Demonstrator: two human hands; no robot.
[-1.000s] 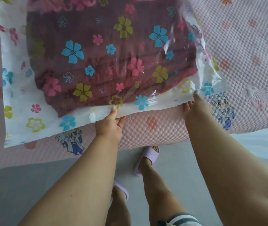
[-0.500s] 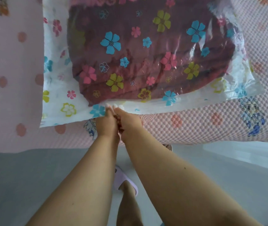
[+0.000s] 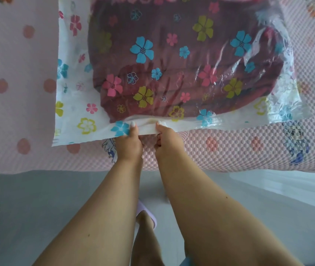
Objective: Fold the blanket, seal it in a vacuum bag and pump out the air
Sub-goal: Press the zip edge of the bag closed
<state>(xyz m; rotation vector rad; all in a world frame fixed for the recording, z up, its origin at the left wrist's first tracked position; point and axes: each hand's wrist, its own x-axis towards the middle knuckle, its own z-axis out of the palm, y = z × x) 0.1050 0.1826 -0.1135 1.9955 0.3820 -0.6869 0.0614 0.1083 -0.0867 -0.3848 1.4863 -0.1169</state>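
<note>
A clear vacuum bag (image 3: 80, 104) printed with coloured flowers lies on the bed. The folded dark maroon blanket (image 3: 172, 60) fills it. Both hands pinch the bag's near edge, the zip strip, at its middle. My left hand (image 3: 129, 143) has its thumb on top of the strip, beside a blue flower. My right hand (image 3: 169, 139) grips the strip a short way to the right. The strip bulges slightly between the two thumbs.
The bed is covered by a pink bubble-textured mat (image 3: 229, 148) with cartoon figures. A white dotted sheet (image 3: 16, 83) lies to the left. Grey floor (image 3: 28, 208) runs below the bed edge. My foot in a lilac slipper (image 3: 149, 214) stands between my arms.
My right hand slid left along the bag's edge from the right corner to meet my left hand. The two hands have since parted a little along the strip.
</note>
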